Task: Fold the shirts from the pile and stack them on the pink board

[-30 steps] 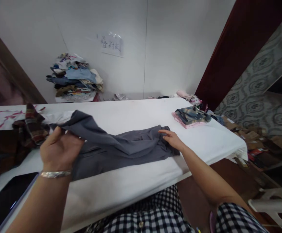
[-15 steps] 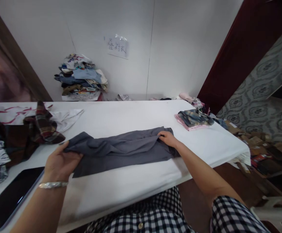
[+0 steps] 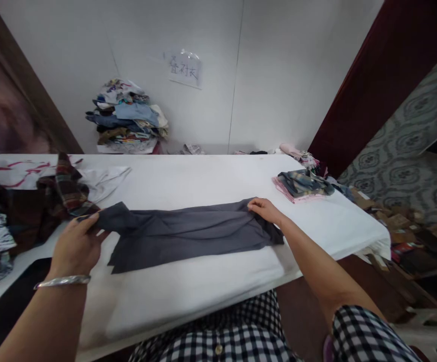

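A dark grey garment (image 3: pixel 188 234) lies folded into a long strip across the white-covered table (image 3: pixel 203 181) in front of me. My left hand (image 3: pixel 77 246), with a silver bangle at the wrist, pinches its left end and holds that corner slightly raised. At the strip's upper right edge, my right hand (image 3: pixel 265 208) grips the fabric between thumb and fingers. Darker, bunched cloth shows below the right hand. A few soft creases run along the strip. The garment's exact kind cannot be made out while folded.
A tall pile of clothes (image 3: pixel 128 118) stands against the back wall under a paper sign (image 3: pixel 185 69). Folded plaid and pink clothes (image 3: pixel 303 185) sit at the right. Loose plaid garments (image 3: pixel 70 188) lie at left, near a black flat device (image 3: pixel 15 301). Cardboard boxes (image 3: pixel 395 221) lie beyond the table's right end.
My left hand has moved left, pulling the grey garment's end outward, so the strip is straighter and flatter. The right hand keeps its grip, shifted very slightly.
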The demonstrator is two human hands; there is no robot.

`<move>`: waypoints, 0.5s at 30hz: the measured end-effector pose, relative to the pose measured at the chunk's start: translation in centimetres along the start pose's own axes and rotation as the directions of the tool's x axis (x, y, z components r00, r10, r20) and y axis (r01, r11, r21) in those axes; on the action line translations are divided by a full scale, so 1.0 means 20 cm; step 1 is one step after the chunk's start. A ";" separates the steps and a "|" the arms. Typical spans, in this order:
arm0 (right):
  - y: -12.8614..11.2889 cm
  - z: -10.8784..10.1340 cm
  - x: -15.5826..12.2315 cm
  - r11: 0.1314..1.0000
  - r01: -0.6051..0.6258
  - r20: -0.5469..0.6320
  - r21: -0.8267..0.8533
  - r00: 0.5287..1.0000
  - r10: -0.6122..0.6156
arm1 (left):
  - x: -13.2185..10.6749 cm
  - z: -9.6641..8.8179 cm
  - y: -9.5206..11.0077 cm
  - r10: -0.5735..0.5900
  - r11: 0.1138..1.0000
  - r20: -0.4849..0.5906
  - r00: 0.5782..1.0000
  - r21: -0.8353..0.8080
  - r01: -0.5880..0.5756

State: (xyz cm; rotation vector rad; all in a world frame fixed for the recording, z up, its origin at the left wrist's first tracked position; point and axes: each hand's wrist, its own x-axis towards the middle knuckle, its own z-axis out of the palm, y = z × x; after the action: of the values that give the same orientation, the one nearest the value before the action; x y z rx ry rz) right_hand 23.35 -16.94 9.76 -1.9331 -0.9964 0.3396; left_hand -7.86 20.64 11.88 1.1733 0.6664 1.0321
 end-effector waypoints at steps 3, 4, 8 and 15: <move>-0.01 0.04 -0.01 0.994 0.022 0.046 -0.103 0.999 -0.017 | -0.04 0.06 0.07 -0.145 0.978 -0.041 0.989 -0.158 0.136; -0.01 0.05 -0.01 0.989 0.026 0.072 -0.148 0.997 -0.015 | -0.05 0.08 0.11 -0.170 0.961 -0.043 0.985 -0.227 0.156; -0.01 0.06 0.01 0.993 0.027 0.040 -0.116 0.999 -0.022 | -0.09 0.18 0.20 -0.133 0.907 0.010 0.991 -0.401 0.126; 0.05 -0.01 0.06 0.981 -0.189 -0.171 0.040 0.966 0.193 | -0.11 0.14 -0.04 -0.392 0.909 -0.089 0.916 0.117 0.400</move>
State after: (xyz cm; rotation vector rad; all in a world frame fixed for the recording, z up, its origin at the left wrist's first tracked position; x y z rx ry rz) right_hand 24.77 -16.38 9.36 -2.0042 -0.6917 0.2838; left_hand -6.05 17.33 11.71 1.0634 0.9923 0.6889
